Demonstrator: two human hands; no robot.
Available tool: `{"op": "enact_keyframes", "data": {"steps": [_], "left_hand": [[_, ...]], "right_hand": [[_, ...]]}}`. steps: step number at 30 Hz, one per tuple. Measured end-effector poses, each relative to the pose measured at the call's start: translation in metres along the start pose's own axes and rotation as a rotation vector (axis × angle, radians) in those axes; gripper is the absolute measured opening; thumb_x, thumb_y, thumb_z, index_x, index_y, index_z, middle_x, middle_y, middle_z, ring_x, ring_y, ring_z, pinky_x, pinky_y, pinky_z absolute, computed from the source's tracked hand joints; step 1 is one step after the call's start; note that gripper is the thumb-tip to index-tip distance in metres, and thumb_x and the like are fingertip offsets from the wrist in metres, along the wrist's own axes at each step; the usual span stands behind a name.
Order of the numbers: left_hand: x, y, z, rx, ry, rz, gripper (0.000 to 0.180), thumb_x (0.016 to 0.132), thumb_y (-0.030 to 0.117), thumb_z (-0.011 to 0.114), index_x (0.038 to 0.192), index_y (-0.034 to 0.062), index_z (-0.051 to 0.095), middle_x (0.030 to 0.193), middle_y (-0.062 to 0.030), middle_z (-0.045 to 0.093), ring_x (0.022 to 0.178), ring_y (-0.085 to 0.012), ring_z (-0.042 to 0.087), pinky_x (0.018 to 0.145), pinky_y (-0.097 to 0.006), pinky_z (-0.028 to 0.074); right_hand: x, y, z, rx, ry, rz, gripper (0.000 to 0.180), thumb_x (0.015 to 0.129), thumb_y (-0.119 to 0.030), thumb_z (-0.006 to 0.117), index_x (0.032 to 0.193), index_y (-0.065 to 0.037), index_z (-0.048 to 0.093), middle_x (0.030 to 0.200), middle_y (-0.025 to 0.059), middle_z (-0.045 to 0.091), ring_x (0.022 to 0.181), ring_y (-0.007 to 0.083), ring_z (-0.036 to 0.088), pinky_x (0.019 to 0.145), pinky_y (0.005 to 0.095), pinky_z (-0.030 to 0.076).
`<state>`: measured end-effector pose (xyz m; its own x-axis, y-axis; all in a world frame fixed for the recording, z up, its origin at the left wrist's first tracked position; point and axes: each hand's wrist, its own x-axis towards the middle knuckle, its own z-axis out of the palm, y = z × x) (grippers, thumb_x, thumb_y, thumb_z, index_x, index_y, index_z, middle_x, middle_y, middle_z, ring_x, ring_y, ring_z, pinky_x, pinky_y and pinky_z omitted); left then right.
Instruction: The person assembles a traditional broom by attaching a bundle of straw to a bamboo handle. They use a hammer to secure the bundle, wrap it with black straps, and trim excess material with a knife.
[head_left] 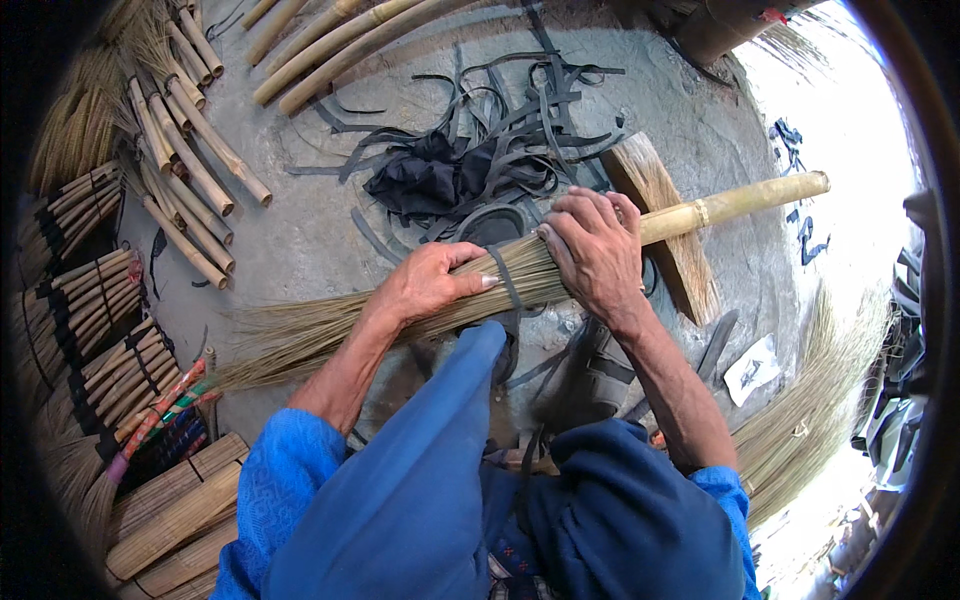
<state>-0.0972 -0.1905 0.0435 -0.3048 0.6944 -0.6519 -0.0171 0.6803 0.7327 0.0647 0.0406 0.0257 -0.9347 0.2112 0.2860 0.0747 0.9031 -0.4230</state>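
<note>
A grass broom (545, 268) lies across in front of me, its bamboo handle (765, 197) pointing right and its loose bristles fanning out to the left. My left hand (432, 285) is closed around the bristles, thumb on top. Beside that thumb a dark rubber strip (508, 275) crosses the bristles. My right hand (600, 245) grips the bundle where the grass meets the handle; its fingers curl over the top. Beneath the handle sits a rough wooden block (655, 190).
A tangle of black rubber strips (520, 130) and dark cloth (430, 175) lies ahead. Bamboo poles (335, 45) rest at the far left. Finished-looking brooms (185, 170) and tied bundles (100, 290) line the left side. Loose grass (810, 420) spreads at right, near a white scrap (750, 370).
</note>
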Motion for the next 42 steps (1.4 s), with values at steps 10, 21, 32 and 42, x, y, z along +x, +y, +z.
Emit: {"op": "enact_keyframes", "data": {"steps": [10, 21, 32, 42], "left_hand": [[0.002, -0.007, -0.002, 0.053, 0.062, -0.078, 0.035, 0.099, 0.026, 0.083, 0.122, 0.0010, 0.076, 0.102, -0.0071, 0.081, 0.089, -0.0142, 0.072, 0.081, -0.033, 0.055], [0.010, -0.005, -0.016, -0.185, -0.071, -0.172, 0.032, 0.101, 0.034, 0.083, 0.108, 0.0035, 0.080, 0.090, -0.0004, 0.076, 0.081, -0.0100, 0.066, 0.075, -0.031, 0.052], [0.019, -0.023, -0.017, -0.216, -0.037, -0.258, 0.027, 0.107, 0.033, 0.078, 0.101, 0.0070, 0.078, 0.088, 0.0027, 0.074, 0.078, -0.0077, 0.062, 0.071, -0.028, 0.048], [0.033, -0.033, -0.017, -0.340, -0.083, -0.356, 0.023, 0.107, 0.028, 0.078, 0.094, 0.0090, 0.075, 0.083, 0.0027, 0.071, 0.069, -0.0072, 0.061, 0.062, -0.029, 0.047]], "right_hand": [[-0.002, 0.001, 0.003, 0.004, -0.118, 0.074, 0.020, 0.105, -0.028, 0.074, 0.094, -0.011, 0.073, 0.096, 0.0059, 0.066, 0.094, 0.0267, 0.068, 0.101, 0.0460, 0.046], [-0.010, 0.001, 0.003, 0.097, -0.032, 0.036, 0.019, 0.105, -0.030, 0.074, 0.104, -0.011, 0.078, 0.104, 0.0047, 0.072, 0.105, 0.0251, 0.069, 0.106, 0.0463, 0.046], [-0.015, 0.000, 0.003, 0.167, -0.015, 0.076, 0.017, 0.103, -0.027, 0.075, 0.109, -0.011, 0.079, 0.111, 0.0044, 0.075, 0.112, 0.0249, 0.071, 0.114, 0.0470, 0.043], [-0.025, 0.003, 0.012, 0.038, -0.038, 0.025, 0.026, 0.106, -0.033, 0.069, 0.118, -0.012, 0.079, 0.120, 0.0035, 0.076, 0.129, 0.0237, 0.067, 0.122, 0.0514, 0.037]]}}
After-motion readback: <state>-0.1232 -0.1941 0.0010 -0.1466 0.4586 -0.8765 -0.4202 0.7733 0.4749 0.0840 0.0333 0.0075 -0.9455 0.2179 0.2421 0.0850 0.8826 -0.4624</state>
